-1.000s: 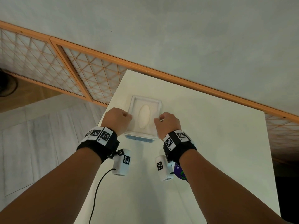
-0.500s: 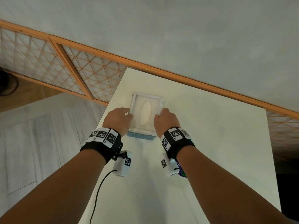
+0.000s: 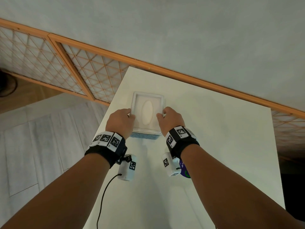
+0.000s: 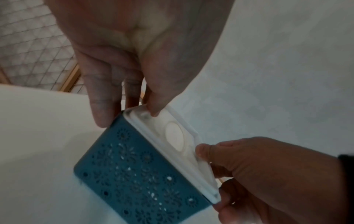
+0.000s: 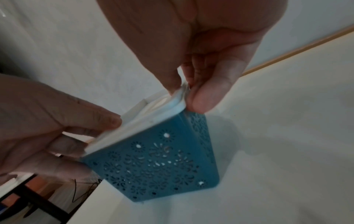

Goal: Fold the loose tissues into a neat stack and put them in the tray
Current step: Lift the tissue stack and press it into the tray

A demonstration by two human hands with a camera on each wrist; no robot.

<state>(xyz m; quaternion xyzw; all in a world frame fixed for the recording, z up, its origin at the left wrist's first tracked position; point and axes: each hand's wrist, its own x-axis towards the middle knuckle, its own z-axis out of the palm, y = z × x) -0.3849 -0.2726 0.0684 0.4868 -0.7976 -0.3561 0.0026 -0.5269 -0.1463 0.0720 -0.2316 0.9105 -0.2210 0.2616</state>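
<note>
Both grips are being kept closed on the white lid point(image 3: 147, 111) of the blue perforated tray point(image 4: 138, 178), left hand point(image 3: 120, 123) and right hand point(image 3: 171, 120) pinching opposite rims, while it is being steadied on the white worktop point(image 3: 214, 146).

One white table point(image 3: 214, 146), one blue tissue box point(image 4: 138, 178) with one white lid point(image 3: 147, 111), two hands, left hand point(image 3: 119, 123), right hand point(image 3: 171, 120), two wrist cameras point(image 3: 127, 167).
</note>
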